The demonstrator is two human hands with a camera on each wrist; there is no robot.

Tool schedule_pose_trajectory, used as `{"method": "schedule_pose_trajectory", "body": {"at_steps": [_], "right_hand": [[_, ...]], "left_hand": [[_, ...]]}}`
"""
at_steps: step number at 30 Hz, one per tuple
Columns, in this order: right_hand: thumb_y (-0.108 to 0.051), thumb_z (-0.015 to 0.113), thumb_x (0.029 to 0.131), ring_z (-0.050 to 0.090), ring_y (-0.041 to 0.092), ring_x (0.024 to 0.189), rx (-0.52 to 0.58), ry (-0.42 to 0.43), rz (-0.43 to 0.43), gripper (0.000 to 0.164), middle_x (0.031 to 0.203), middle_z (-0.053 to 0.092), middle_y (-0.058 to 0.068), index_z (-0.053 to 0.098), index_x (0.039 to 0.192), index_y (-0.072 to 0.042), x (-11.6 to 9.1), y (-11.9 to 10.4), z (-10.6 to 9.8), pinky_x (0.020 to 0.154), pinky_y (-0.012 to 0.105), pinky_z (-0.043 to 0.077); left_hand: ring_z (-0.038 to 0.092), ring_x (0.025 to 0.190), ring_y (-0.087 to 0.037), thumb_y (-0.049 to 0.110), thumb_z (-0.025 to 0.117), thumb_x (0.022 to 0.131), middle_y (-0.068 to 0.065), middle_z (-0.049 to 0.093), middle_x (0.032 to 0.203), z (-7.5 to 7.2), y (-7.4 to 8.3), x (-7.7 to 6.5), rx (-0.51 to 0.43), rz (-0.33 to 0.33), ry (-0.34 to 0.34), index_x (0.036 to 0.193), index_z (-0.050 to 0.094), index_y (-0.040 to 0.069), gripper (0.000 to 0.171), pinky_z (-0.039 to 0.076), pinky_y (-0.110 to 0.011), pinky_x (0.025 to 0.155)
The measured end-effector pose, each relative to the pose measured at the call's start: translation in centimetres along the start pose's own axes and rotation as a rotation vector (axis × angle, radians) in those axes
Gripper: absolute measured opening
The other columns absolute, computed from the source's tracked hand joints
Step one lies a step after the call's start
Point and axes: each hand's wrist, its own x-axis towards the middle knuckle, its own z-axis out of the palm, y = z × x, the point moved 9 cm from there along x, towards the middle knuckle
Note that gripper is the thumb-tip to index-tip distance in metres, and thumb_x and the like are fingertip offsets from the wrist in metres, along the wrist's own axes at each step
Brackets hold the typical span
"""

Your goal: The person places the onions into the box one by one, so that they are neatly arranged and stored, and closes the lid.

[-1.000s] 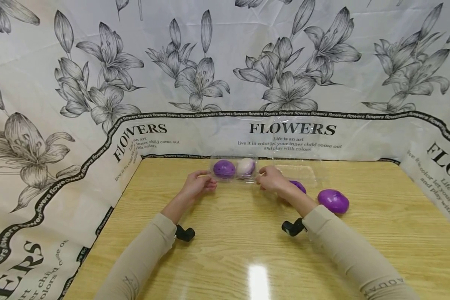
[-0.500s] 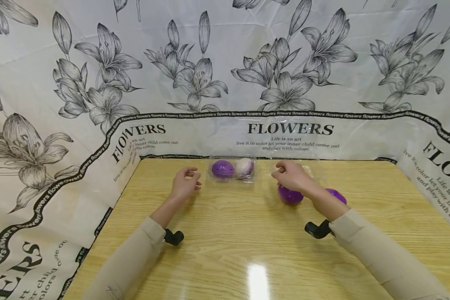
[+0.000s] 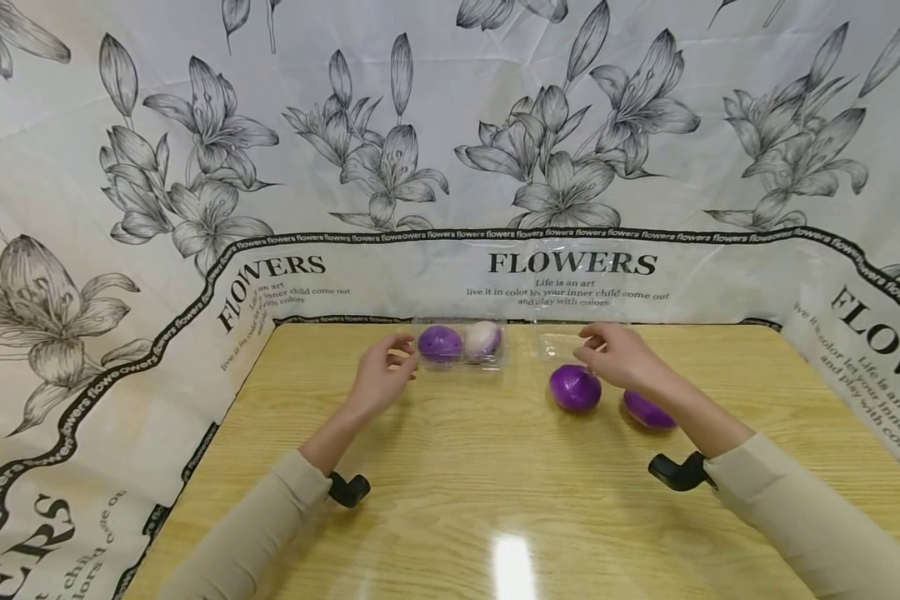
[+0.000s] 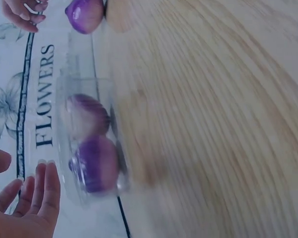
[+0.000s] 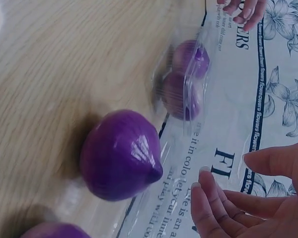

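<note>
A clear plastic clamshell box (image 3: 499, 357) near the table's back edge holds two onions, one purple (image 3: 440, 344), the other pale and purple (image 3: 483, 342). At its left end is my left hand (image 3: 382, 373), fingers loosely bent and holding nothing. My right hand (image 3: 618, 358) hovers over a second clear box (image 3: 558, 343), its thumb and fingers apart with nothing between them. A glossy purple onion (image 3: 575, 388) lies just below the right fingertips; the right wrist view shows its pointed tip (image 5: 155, 173). Another purple onion (image 3: 648, 410) is partly hidden by the right forearm.
The second box's transparent lid (image 3: 581, 279) stands raised against the flower-printed cloth (image 3: 390, 275) behind the table. Black wrist mounts (image 3: 678, 472) hang under both wrists. The light wooden table (image 3: 450, 483) reaches forward to my arms.
My right hand has left the filled box and moved right, over the second box. My left hand drew away to the left, then came back near the filled box's end.
</note>
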Motion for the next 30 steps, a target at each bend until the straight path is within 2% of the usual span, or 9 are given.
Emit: {"method": "schedule_pose_trajectory", "body": {"at_steps": [5,9,10,13,18,23,30], "right_hand": [[-0.019,0.058,0.102,0.069,0.037,0.095,-0.026,0.002,-0.036,0.049,0.118,0.065,0.032,0.05,0.135,0.017,-0.9,0.8,-0.6,0.084,0.05,0.061],[-0.02,0.059,0.103,0.066,0.043,0.104,-0.047,-0.003,-0.068,0.047,0.118,0.065,0.029,0.053,0.135,0.014,-1.4,1.8,-1.2,0.088,0.054,0.059],[-0.02,0.059,0.103,0.065,0.044,0.106,-0.049,-0.006,-0.076,0.046,0.117,0.066,0.028,0.053,0.135,0.013,-1.6,1.9,-1.3,0.088,0.054,0.059],[-0.02,0.061,0.103,0.063,0.046,0.109,-0.044,-0.021,-0.094,0.046,0.117,0.065,0.026,0.053,0.136,0.013,-1.9,2.6,-1.7,0.088,0.054,0.06],[-0.021,0.063,0.102,0.06,0.047,0.113,-0.053,-0.036,-0.092,0.05,0.126,0.06,0.032,0.051,0.139,0.011,-2.5,4.0,-2.5,0.091,0.058,0.057],[-0.023,0.065,0.101,0.057,0.052,0.117,-0.066,-0.065,-0.088,0.057,0.132,0.055,0.036,0.047,0.142,0.012,-3.0,5.8,-3.1,0.095,0.063,0.054],[-0.024,0.068,0.099,0.053,0.057,0.12,-0.085,-0.071,-0.08,0.063,0.136,0.051,0.04,0.044,0.143,0.013,-4.0,8.8,-4.1,0.096,0.067,0.052]], "left_hand": [[0.066,0.106,-0.03,0.012,0.065,0.101,-0.018,0.061,0.125,1.7,0.9,-0.1,0.028,0.041,-0.024,0.138,0.058,0.001,0.039,0.064,-0.037,0.081],[0.065,0.106,-0.032,0.009,0.07,0.097,-0.025,0.058,0.132,3.2,1.6,0.0,0.003,0.094,-0.045,0.138,0.055,-0.002,0.045,0.063,-0.039,0.087],[0.065,0.106,-0.035,0.006,0.07,0.097,-0.027,0.056,0.132,3.6,2.3,-0.3,-0.008,0.102,-0.049,0.139,0.054,-0.004,0.046,0.062,-0.042,0.09],[0.064,0.107,-0.037,0.005,0.072,0.095,-0.029,0.054,0.132,4.7,2.7,-0.1,-0.038,0.123,-0.06,0.14,0.053,-0.004,0.05,0.061,-0.046,0.094],[0.063,0.113,-0.035,0.01,0.073,0.095,-0.024,0.053,0.138,6.6,2.7,0.6,-0.037,0.099,-0.107,0.145,0.049,0.001,0.056,0.059,-0.042,0.098],[0.064,0.116,-0.032,0.011,0.073,0.095,-0.021,0.051,0.144,8.7,3.1,1.4,-0.019,0.052,-0.157,0.151,0.044,0.004,0.063,0.06,-0.037,0.097],[0.064,0.117,-0.03,0.015,0.073,0.096,-0.019,0.05,0.147,11.8,3.9,3.0,0.052,0.004,-0.177,0.154,0.042,0.006,0.066,0.061,-0.032,0.093]]}}
